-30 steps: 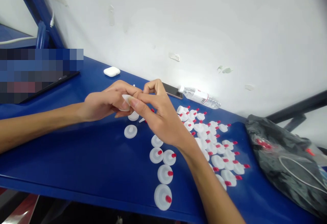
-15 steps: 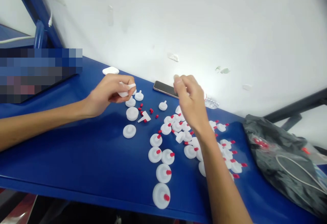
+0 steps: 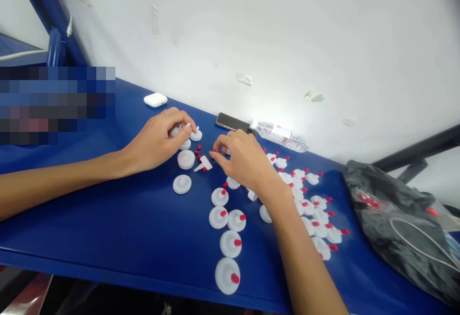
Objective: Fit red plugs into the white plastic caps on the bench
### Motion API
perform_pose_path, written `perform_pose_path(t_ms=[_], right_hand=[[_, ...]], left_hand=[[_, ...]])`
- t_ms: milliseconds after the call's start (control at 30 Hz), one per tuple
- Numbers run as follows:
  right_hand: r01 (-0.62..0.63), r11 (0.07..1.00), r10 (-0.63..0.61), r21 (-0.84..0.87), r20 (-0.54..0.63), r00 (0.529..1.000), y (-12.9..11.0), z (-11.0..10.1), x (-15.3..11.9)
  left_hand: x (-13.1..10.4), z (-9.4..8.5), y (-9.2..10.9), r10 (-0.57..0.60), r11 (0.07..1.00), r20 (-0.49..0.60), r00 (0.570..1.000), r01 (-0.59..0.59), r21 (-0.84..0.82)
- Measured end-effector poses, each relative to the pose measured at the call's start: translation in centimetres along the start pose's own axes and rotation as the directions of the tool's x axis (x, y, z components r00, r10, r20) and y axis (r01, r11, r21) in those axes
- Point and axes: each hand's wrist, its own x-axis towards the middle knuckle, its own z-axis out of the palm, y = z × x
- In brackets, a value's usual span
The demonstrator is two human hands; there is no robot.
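My left hand (image 3: 163, 135) is closed on a white plastic nozzle cap (image 3: 176, 132), partly hidden by the fingers, above other white caps at the back of the table. Between the thumb and forefinger of my right hand (image 3: 242, 157) is a small red tip cap (image 3: 216, 151). Several loose red tips (image 3: 199, 151) lie between the hands, beside a white cap on its side (image 3: 206, 162). Nearer me on the left are a white cap with its hollow side up (image 3: 186, 159) and another cap (image 3: 182, 184). White caps with red tips (image 3: 230, 244) spread under and around my right forearm.
Along the wall lie a white earbud case (image 3: 155, 99), a dark phone (image 3: 232, 122) and a clear bottle (image 3: 276, 133). A black plastic bag (image 3: 388, 224) occupies the right end of the blue table (image 3: 108, 228). A blurred-out area covers the far left.
My right hand has come down and left from the wall side, taking a red tip cap between its fingers. My left hand has lowered slightly toward the white caps, still holding its nozzle cap.
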Motion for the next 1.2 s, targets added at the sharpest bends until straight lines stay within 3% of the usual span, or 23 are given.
perform_pose_path(t_ms=[167,300,467,567,733,933,1067,1200], right_hand=[[-0.033,0.999,0.033,0.013,-0.019,0.999,0.2,-0.3,-0.1],[-0.086,0.993,0.083,-0.081,-0.035,0.996,0.5,-1.0,0.0],[-0.299,0.899,0.302,-0.32,-0.043,0.952,1.1,-1.6,-0.3],[-0.344,0.857,0.369,-0.385,-0.009,0.929,1.4,-1.5,-0.6],[-0.348,0.865,0.39,-0.363,0.049,0.919,1.5,-1.0,-0.7],[-0.36,0.861,0.388,-0.359,0.006,0.922,1.4,-1.1,-0.6],[-0.426,0.828,0.448,-0.364,-0.027,0.894,1.5,-1.2,-0.7],[-0.431,0.826,0.478,-0.362,0.046,0.877,1.8,-0.8,-1.0]], left_hand=[[-0.3,0.4,-0.4,-0.019,1.0,0.066,0.998,0.019,0.003],[-0.4,0.4,-0.4,-0.027,0.999,0.111,0.993,0.029,-0.023],[-0.5,0.6,-0.5,-0.02,0.999,0.125,0.992,0.025,-0.036],[-0.6,0.6,-0.5,0.01,0.999,0.114,0.993,-0.005,-0.038],[-0.7,0.6,-0.6,0.042,0.998,0.097,0.994,-0.039,-0.039],[-0.7,0.6,-0.5,0.064,0.997,0.09,0.994,-0.06,-0.053],[-0.7,0.6,-0.3,0.076,0.995,0.089,0.993,-0.07,-0.067],[-0.8,0.6,-0.2,0.075,0.995,0.089,0.993,-0.068,-0.074]])
